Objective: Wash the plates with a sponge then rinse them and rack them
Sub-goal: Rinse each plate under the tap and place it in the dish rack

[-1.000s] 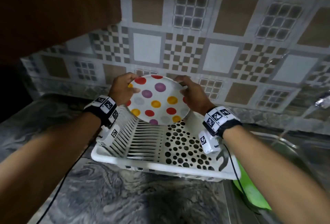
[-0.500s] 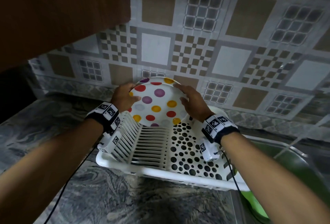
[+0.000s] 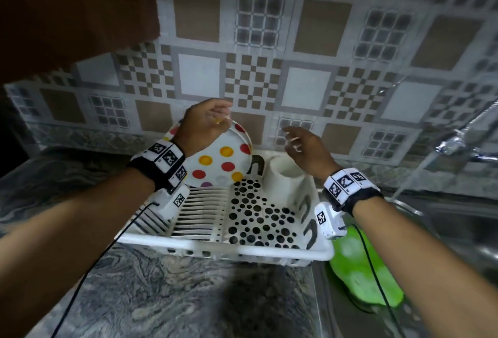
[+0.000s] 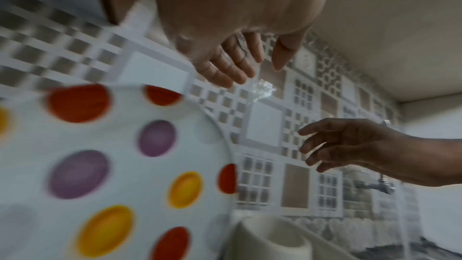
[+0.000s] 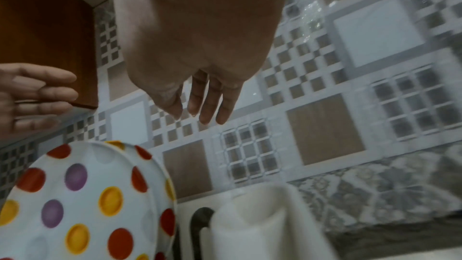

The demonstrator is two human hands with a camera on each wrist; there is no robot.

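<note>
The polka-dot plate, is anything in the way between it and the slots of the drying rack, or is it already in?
Nothing visible blocks it. The polka-dot plate already stands on edge at the back of the drying rack, in the slotted section. Left hand and right hand are both open and off it.
</note>
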